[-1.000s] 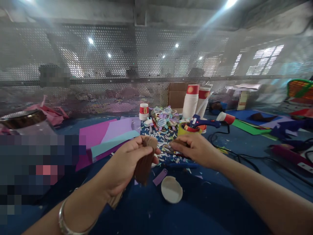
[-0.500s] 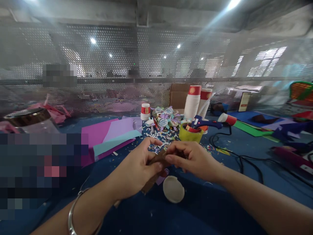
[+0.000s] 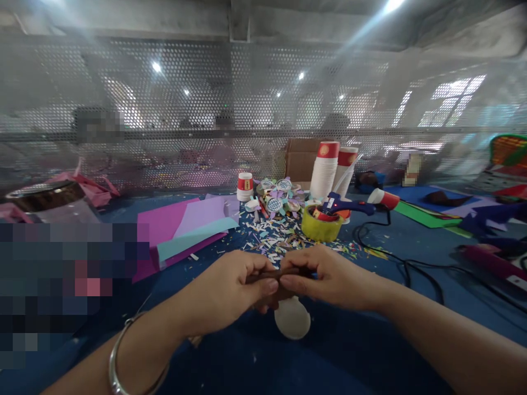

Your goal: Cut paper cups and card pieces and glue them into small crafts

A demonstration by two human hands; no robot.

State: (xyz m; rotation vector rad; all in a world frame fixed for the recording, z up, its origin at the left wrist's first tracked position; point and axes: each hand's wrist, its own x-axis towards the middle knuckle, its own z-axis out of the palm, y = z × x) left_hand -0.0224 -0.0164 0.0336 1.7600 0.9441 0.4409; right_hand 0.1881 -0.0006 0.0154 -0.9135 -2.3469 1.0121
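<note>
Pinching a thin, dull-brown strip [image 3: 288, 271], seemingly paper or card, the person's two bare hands meet at the lower centre of the head camera's view. The left hand [image 3: 224, 285] and right hand [image 3: 333, 277] each grip it between thumb and curled fingers, partly hiding it. Half a second ago the strip slanted downward; now its upper edge lies nearly level, which suggests it is being turned or folded. Just below, a round, off-white disc [image 3: 293, 322] lies on the blue counter [image 3: 349, 356]. Right of centre, a dark-blue glue gun [image 3: 349, 207] rests across a yellow tape roll [image 3: 319, 230], with stacked red-and-white paper cups [image 3: 323, 178] behind.
</note>
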